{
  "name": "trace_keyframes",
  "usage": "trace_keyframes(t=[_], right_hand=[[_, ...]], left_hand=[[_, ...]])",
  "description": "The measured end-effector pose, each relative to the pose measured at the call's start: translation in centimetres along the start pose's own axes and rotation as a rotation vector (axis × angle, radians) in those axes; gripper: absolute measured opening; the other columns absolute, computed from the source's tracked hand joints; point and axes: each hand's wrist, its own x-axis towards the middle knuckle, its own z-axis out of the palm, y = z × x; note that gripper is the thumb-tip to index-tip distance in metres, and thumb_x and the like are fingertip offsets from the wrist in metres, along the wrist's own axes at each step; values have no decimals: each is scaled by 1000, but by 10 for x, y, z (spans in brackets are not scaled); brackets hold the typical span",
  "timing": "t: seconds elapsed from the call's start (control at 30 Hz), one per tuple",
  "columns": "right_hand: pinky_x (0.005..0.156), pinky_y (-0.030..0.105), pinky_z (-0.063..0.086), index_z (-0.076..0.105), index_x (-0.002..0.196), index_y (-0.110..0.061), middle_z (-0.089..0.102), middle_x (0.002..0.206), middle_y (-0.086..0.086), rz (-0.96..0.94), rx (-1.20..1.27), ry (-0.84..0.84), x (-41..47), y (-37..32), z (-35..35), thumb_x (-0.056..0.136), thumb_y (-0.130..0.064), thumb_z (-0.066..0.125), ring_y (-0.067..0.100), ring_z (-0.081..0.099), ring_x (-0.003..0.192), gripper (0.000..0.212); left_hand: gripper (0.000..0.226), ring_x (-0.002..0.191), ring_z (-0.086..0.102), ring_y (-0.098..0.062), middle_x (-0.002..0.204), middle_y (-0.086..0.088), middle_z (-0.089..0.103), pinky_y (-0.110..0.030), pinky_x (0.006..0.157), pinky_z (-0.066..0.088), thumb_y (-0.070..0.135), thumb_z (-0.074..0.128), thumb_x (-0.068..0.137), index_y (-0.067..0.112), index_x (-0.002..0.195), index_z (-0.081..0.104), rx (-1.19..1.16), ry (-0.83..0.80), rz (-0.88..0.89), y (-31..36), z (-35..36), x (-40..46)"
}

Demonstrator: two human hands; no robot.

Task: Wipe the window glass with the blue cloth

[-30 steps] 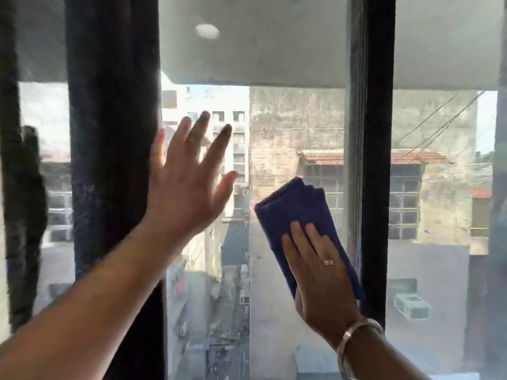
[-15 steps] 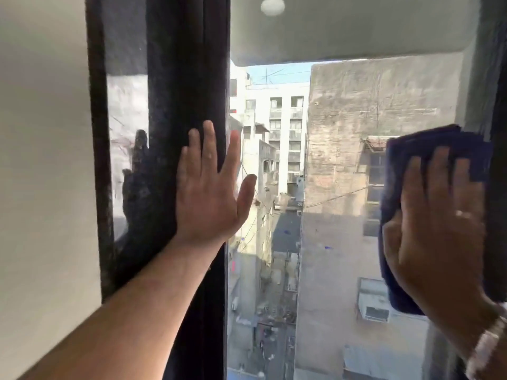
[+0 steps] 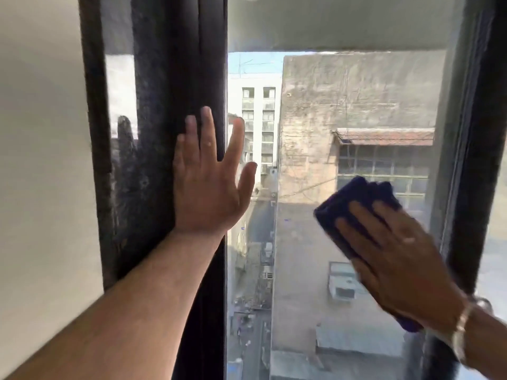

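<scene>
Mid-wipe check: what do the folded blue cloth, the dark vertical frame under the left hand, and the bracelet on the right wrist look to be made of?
Folded blue cloth: soft matte fabric, possibly microfibre; it bunches in thick folds under the right hand. Dark vertical frame: black, dull and dusty-speckled, likely painted metal, though not certain. Bracelet: silvery with a bright sheen, apparently metal.
</scene>
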Motion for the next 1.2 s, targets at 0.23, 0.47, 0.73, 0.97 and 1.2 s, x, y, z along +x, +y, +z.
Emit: trace_keyframes(t=[0.23, 0.47, 0.73, 0.97, 1.2], right_hand=[[107, 53, 31, 41, 147, -18, 34, 155, 17, 397, 25, 130, 83, -20, -22, 94, -29, 42, 43, 35, 136, 54], [106, 47, 35, 45, 143, -23, 49, 147, 7, -269, -28, 25, 62, -49, -9, 86, -27, 53, 32, 46, 129, 58], [106, 53, 35, 40, 148, -21, 40, 154, 15, 111, -4, 71, 47, 29, -21, 90, -30, 49, 40, 41, 134, 59], [112, 49, 26, 32, 151, -23, 37, 156, 9, -236, 26, -63, 9, -96, 11, 82, -36, 56, 33, 33, 139, 74], [108, 59, 32, 44, 144, -12, 41, 149, 25, 241, -5, 20, 4, 14, -10, 93, -28, 42, 46, 37, 131, 53]], left_hand=[[62, 155, 11, -42, 167, -23, 13, -51, 126, 10, 53, 21, 105, 25, 161, 21, -19, -3, 3, -1, 1, -2], [61, 154, 13, -43, 166, -24, 14, -52, 125, 13, 49, 24, 106, 25, 161, 22, 11, -5, 10, -1, 1, 2], [63, 155, 11, -42, 167, -22, 14, -49, 126, 7, 54, 26, 105, 27, 161, 21, 10, 1, 12, -3, 1, 2], [62, 154, 15, -44, 166, -25, 16, -52, 125, 12, 53, 27, 106, 25, 161, 22, 17, 17, 6, -1, 2, 1], [62, 154, 16, -43, 166, -23, 18, -52, 125, 13, 53, 19, 106, 25, 161, 23, -13, 36, -10, 2, 1, -2]])
